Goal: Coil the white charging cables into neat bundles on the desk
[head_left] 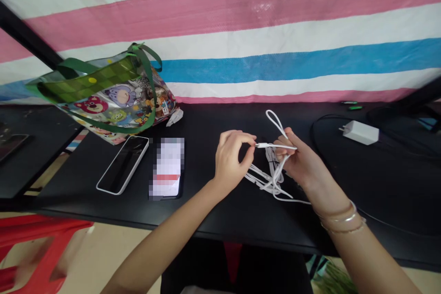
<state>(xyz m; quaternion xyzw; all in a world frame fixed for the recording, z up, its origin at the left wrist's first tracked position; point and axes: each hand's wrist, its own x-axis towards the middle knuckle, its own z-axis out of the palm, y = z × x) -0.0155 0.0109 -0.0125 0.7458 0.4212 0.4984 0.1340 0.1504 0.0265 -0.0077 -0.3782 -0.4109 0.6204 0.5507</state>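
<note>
1. **Item.** The white charging cable point(270, 178) is judged light, soft and flexible. Its thin, smooth strands are likely to slip and snag on one another. The small rigid connector point(261, 145) offers the firmest hold; the bunched strands are the least reliable place to take hold.
2. **Item location.** The cable lies in a loose bunch at the front centre of the worktop point(206, 121), directly beneath and between the hands. One section is lifted clear of the bunch, and a narrow loop point(274, 121) stands above the right hand.
3. **Left hand.** The left hand point(230, 161) grasps the connector in a light pinch between thumb and fingertips. It is not clenched.
4. **Right hand.** The right hand point(292, 158) grasps the cable with curled fingers. One strand runs across the front of the fingers toward the connector.
5. **Surface.** The worktop is black and smooth. To the left of the cable lie a smartphone in a white case point(122, 165) and a second phone with a pixelated screen point(167, 167). A white plug-in charger point(361, 132) lies to the right, and a cartoon-printed tote bag with green straps point(113, 96) lies at the rear left.
6. **Room.** A pink, white and blue striped tarpaulin point(275, 23) hangs behind the worktop. A red plastic stool point(41, 248) stands on the pale floor point(110, 257) at lower left.
</note>
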